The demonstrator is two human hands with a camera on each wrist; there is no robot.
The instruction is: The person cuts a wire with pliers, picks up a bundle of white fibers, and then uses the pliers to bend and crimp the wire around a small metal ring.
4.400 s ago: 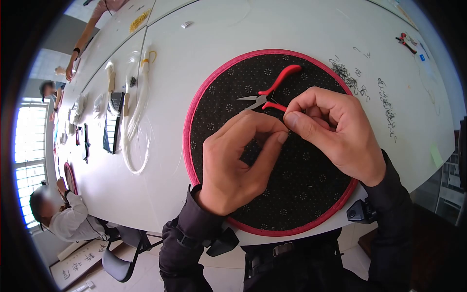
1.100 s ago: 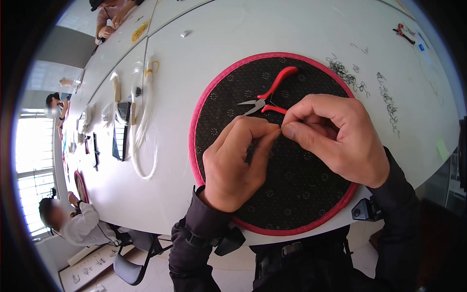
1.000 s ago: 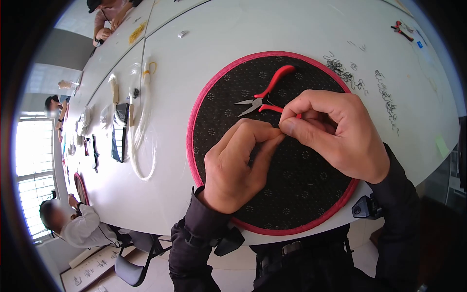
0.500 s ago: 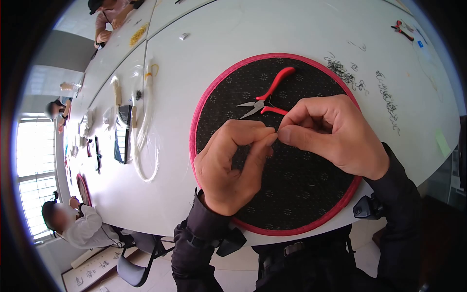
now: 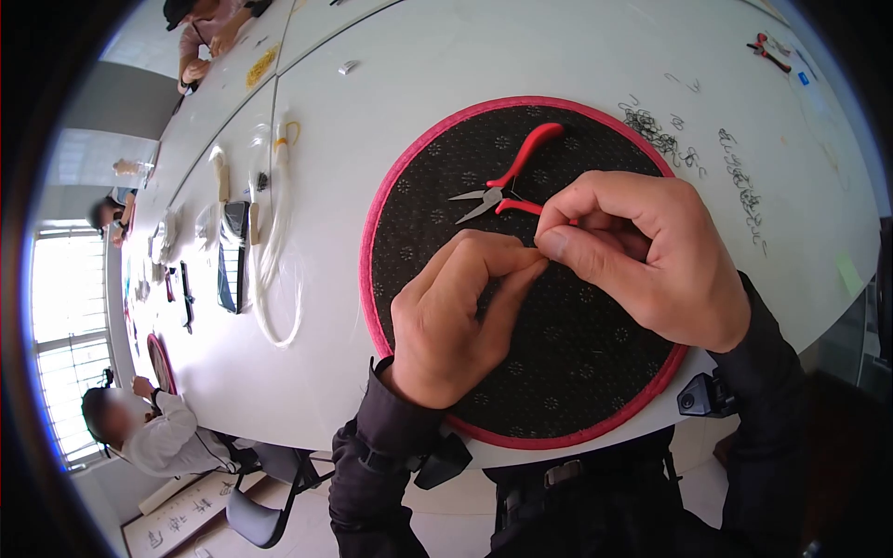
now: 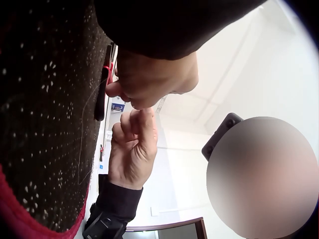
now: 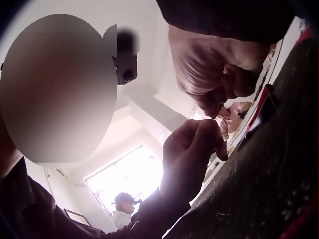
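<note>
Something tiny, too small to identify, seems pinched by the left hand point(image 5: 453, 321) and right hand point(image 5: 651, 260), fingertips together, presumably for fine control. Just beyond, spread pliers point(image 5: 537, 149) are kept within reach on the mat point(image 5: 567, 372) beneath.

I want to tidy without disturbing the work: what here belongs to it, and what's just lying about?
Likely the job's:
- left hand and right hand, fingertips pinching something too small to see
- round mat
- red-handled pliers
- dark curled pieces

Likely just lying about:
- phone
- green note
- far pliers
</note>
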